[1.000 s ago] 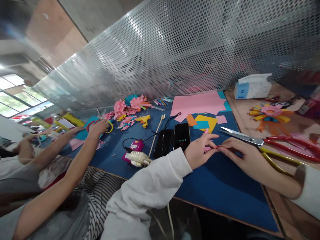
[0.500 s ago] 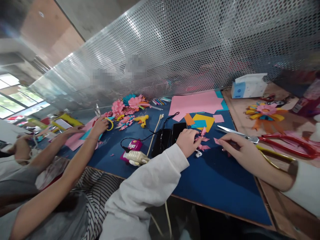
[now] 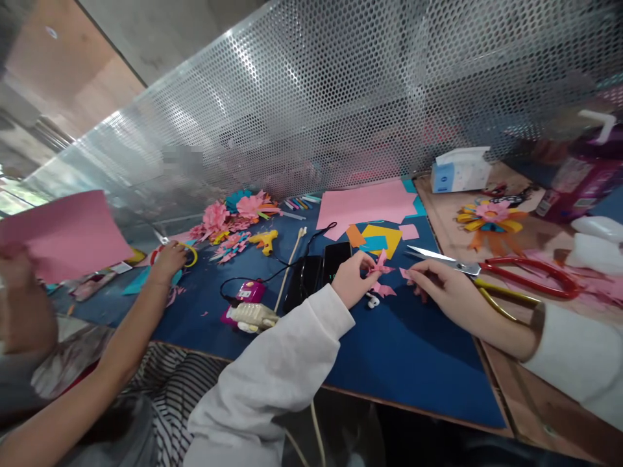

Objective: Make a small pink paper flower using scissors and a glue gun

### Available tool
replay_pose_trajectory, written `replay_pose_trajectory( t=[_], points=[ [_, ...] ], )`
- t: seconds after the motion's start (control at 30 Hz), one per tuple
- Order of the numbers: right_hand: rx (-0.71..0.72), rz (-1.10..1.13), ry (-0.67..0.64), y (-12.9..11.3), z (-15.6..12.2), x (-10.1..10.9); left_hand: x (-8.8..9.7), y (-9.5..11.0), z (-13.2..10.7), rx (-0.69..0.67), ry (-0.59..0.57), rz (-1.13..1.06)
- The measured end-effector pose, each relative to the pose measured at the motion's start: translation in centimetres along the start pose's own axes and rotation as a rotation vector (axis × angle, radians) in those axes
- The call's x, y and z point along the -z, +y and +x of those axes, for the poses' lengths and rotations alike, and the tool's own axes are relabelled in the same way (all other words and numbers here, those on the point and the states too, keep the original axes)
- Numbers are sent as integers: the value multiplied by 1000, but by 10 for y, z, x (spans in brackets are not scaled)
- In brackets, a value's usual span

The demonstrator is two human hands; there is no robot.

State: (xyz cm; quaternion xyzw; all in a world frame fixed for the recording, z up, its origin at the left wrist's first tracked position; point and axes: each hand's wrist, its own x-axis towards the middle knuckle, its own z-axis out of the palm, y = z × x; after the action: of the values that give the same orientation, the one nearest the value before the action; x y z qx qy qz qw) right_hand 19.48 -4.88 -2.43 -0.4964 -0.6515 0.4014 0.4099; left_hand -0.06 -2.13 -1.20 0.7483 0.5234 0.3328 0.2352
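My left hand (image 3: 354, 277) is closed in a pinch on a folded pink paper piece (image 3: 381, 263), its pointed ends sticking out past the fingertips. Another pink scrap (image 3: 384, 290) lies just below, close to a white earbud (image 3: 372, 301). Between the thumb and fingers of my right hand (image 3: 440, 285) is a small pink paper petal (image 3: 404, 274), pointing toward the left hand with a short gap between. Large scissors (image 3: 464, 266) with red and yellow handles lie behind my right hand, partly hidden by it. A dark phone (image 3: 335, 258) rests beside my left hand.
Pink sheets (image 3: 370, 204) and yellow paper (image 3: 389, 239) lie ahead. Leftward are a yellow glue gun (image 3: 265, 241), a power adapter (image 3: 252, 316) and paper flowers (image 3: 238, 214). A tissue pack (image 3: 460, 172) stands behind. A co-worker's hand (image 3: 170, 259) holds scissors at left.
At far left, a person has lifted a pink sheet. My view has shifted slightly to the right. My hands keep their pinches, with the two paper pieces a little closer together.
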Motion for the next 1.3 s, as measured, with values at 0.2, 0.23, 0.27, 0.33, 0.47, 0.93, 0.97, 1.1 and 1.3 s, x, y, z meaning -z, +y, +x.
replay_pose_trajectory(
  t=[0.2, 0.23, 0.27, 0.33, 0.47, 0.93, 0.97, 1.1, 1.3],
  points=[
    [44, 28, -13, 2, 2, 0, -2, -2, 2, 92, -101, -452],
    [48, 36, -18, 2, 2, 0, -2, -3, 2, 100, -121, -476],
    [50, 45, -21, 2, 3, 0, -2, -3, 2, 110, -133, -490],
    [51, 61, -23, 1, 2, 1, -2, -2, 1, 136, -139, -500],
    [71, 81, 0, -1, 2, 0, 0, 0, 1, 174, -150, -513],
    [244, 54, 110, 8, -2, -7, -3, 5, -5, 249, -174, -648],
    [244, 33, 114, 9, -2, -7, -3, 6, -5, 253, -165, -662],
    [272, -12, 122, 8, -3, -7, -2, 9, -5, 259, -141, -717],
    [344, -50, 150, 8, -5, -8, -2, 9, -4, 262, -106, -672]
  ],
)
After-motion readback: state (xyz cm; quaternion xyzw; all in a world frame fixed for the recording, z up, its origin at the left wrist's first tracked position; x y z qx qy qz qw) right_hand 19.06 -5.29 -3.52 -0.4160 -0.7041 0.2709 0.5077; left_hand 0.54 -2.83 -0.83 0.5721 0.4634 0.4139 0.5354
